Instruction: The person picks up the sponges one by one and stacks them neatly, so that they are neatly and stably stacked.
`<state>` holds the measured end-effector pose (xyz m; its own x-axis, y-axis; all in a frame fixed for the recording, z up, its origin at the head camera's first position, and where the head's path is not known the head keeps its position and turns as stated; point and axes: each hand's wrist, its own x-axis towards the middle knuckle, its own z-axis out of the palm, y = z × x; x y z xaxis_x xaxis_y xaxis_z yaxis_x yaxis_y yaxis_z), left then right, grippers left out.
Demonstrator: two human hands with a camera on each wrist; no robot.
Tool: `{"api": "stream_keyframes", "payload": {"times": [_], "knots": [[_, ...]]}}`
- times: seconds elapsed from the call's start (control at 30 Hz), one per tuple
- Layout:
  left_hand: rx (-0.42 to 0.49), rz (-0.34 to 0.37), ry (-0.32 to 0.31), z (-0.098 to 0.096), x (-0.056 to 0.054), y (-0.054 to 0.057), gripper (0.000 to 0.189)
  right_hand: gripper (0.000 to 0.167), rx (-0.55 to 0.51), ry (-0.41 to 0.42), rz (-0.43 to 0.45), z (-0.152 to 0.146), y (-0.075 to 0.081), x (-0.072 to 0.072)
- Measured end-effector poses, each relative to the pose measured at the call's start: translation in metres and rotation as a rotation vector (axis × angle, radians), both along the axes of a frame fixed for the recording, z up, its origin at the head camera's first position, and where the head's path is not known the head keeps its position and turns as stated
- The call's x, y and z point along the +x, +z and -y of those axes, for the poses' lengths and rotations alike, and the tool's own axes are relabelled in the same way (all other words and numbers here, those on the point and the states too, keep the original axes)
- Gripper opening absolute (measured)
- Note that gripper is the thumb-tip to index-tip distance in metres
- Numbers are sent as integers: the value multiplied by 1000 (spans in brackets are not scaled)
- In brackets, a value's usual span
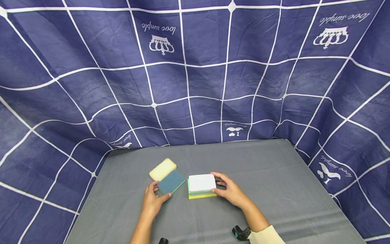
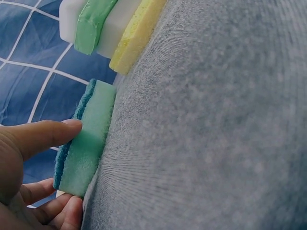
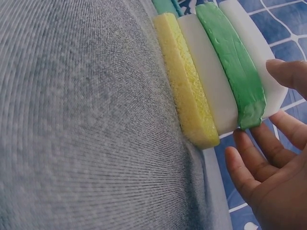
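Note:
My left hand (image 1: 151,202) pinches a scouring sponge (image 1: 171,182), green foam with a dark blue-green pad on top, between thumb and fingers. This sponge lies low at the table, its far left corner up against a cream sponge (image 1: 162,168). To its right stands a stack. A white block (image 1: 201,182) tops it, over a green wrinkled block (image 3: 235,67), a second white block (image 3: 208,72) and a yellow sponge (image 3: 184,86) at the bottom. My right hand (image 1: 232,193) holds the top white block by its right end, thumb at the near side, fingers behind.
Grey cloth covers the table (image 1: 253,162). A blue curtain (image 1: 207,81) with white grid lines hangs behind it and at both sides. A dark wrist strap (image 1: 241,233) shows by the right forearm, near a cream sleeve (image 1: 266,236).

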<state>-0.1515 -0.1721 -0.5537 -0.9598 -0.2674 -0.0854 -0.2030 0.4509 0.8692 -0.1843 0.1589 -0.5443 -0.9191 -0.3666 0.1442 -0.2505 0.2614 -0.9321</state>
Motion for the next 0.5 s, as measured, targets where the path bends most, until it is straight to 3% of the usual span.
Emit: {"api": "stream_keyframes", "payload": {"times": [0.3, 0.5], "knots": [[14, 5, 7, 0, 0, 0, 80, 65, 11, -6, 6, 0, 0, 0], [75, 9, -5, 3, 1, 7, 79, 66, 7, -9, 14, 0, 0, 1]]}}
